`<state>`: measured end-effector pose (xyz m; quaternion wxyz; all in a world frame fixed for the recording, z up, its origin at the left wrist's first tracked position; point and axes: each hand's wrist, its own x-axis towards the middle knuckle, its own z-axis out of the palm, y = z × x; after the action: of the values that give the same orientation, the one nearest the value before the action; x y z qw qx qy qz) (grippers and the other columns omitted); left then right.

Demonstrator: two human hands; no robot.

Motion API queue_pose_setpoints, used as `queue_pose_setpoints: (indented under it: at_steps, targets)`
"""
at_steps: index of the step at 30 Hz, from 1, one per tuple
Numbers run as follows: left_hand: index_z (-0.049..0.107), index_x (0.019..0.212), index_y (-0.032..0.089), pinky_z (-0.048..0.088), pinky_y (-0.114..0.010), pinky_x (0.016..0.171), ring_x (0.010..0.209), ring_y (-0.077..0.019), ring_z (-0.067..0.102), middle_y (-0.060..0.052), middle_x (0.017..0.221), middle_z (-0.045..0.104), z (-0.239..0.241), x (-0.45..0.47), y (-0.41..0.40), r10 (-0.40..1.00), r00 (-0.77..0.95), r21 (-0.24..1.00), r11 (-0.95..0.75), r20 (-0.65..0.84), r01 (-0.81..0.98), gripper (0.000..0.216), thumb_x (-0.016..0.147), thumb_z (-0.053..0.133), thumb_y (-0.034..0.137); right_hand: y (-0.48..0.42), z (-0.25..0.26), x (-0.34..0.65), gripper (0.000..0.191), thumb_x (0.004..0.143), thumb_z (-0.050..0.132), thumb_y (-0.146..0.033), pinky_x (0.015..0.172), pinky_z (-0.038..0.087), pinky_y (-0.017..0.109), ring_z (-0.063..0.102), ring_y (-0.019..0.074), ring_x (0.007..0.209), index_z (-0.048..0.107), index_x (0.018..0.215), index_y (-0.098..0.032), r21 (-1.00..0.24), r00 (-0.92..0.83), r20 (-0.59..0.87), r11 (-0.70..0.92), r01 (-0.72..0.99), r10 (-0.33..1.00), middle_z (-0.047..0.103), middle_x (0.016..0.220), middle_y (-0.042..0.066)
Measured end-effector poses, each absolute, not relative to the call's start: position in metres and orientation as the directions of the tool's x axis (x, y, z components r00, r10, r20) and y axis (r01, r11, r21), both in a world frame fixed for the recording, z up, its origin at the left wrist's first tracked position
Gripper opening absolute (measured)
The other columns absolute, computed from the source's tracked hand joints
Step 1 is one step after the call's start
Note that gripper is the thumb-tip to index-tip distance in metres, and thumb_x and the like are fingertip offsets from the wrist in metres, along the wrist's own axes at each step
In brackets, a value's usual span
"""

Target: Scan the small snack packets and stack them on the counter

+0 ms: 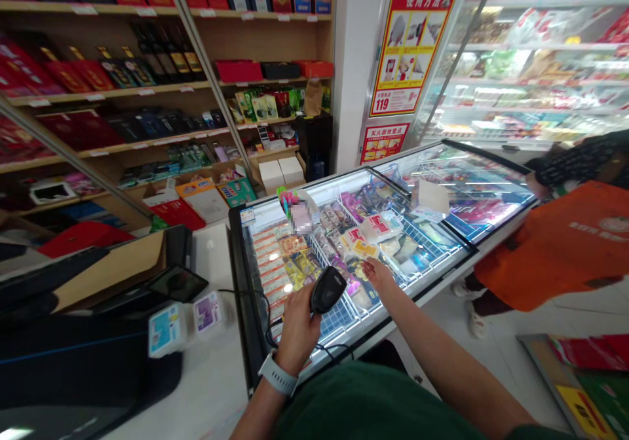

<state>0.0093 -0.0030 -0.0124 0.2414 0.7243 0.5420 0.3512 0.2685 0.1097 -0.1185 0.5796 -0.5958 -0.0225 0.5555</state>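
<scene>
My left hand (pixel 296 325), with a pale watch on the wrist, is wrapped round the handle of a black barcode scanner (pixel 328 289). A cable runs from the scanner's side towards the counter. Over the chest freezer my right hand (pixel 378 276) reaches forward, fingers stretched out and holding nothing I can make out. Its fingertips are close to a flat pack with a yellow-orange label (pixel 366 249); whether they touch it I cannot tell. Beside that pack lies a clear tray with a red-and-white label (pixel 377 225). Both seem to rest on the freezer's glass top.
Wire baskets of frozen packs fill the chest freezer (pixel 265 256). An open white box (pixel 430 199) stands on its glass. Left, the white counter (pixel 216 374) bears two small tubs (pixel 167 329) and a dark screen (pixel 177 284). A person holds an orange bag (pixel 572 250) at right.
</scene>
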Motion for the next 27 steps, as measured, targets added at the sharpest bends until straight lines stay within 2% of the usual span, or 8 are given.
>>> queue_pose_setpoints:
  at_steps: [6,12,19,24,27]
  targets:
    - [0.056,0.126,0.018,0.046,-0.055,0.104,0.115,-0.0298,0.061,-0.012,0.123,0.068,-0.01,0.008,-0.003,0.955,0.16,0.731,-0.294,0.249,0.615,0.056,0.072,0.051,0.003,0.102,-0.123,0.274,0.019,0.073,0.071,-0.014,0.061,0.06,0.025,0.073,0.0174,0.07,0.056,0.077,-0.024,-0.734,0.369,-0.583,-0.275,-0.622,0.724,0.073,0.07,0.001]
    - [0.057,0.125,0.018,0.046,-0.054,0.102,0.115,-0.0304,0.061,-0.012,0.121,0.068,-0.011,0.003,-0.001,0.957,0.163,0.741,-0.29,0.241,0.606,0.052,0.075,0.052,0.006,0.09,-0.127,0.275,0.017,0.071,0.071,-0.017,0.061,0.058,0.025,0.072,0.0166,0.068,0.056,0.077,-0.022,-0.773,0.399,-0.558,-0.28,-0.57,0.728,0.072,0.07,0.0]
    - [0.056,0.126,0.018,0.045,-0.053,0.103,0.118,-0.031,0.06,-0.013,0.124,0.067,-0.016,-0.002,0.001,0.958,0.176,0.746,-0.286,0.226,0.601,0.049,0.078,0.053,0.008,0.076,-0.126,0.275,0.013,0.077,0.069,-0.026,0.055,0.056,0.024,0.068,0.0151,0.06,0.058,0.079,-0.021,-0.784,0.441,-0.56,-0.278,-0.555,0.701,0.069,0.065,-0.001]
    - [0.057,0.125,0.019,0.045,-0.053,0.103,0.117,-0.0315,0.061,-0.012,0.123,0.067,-0.02,-0.002,0.001,0.955,0.197,0.745,-0.296,0.221,0.597,0.048,0.078,0.055,0.01,0.065,-0.124,0.273,0.014,0.083,0.064,-0.028,0.052,0.057,0.025,0.07,0.0168,0.061,0.06,0.093,-0.02,-0.704,0.354,-0.622,-0.3,-0.644,0.699,0.071,0.073,0.003]
    - [0.057,0.124,0.019,0.046,-0.053,0.103,0.116,-0.0311,0.061,-0.012,0.122,0.067,-0.02,-0.001,0.0,0.953,0.211,0.745,-0.302,0.217,0.595,0.046,0.079,0.054,0.01,0.059,-0.126,0.274,0.02,0.087,0.06,-0.034,0.042,0.051,0.022,0.072,0.0195,0.062,0.059,0.101,-0.02,-0.677,0.299,-0.656,-0.366,-0.638,0.693,0.073,0.077,0.005]
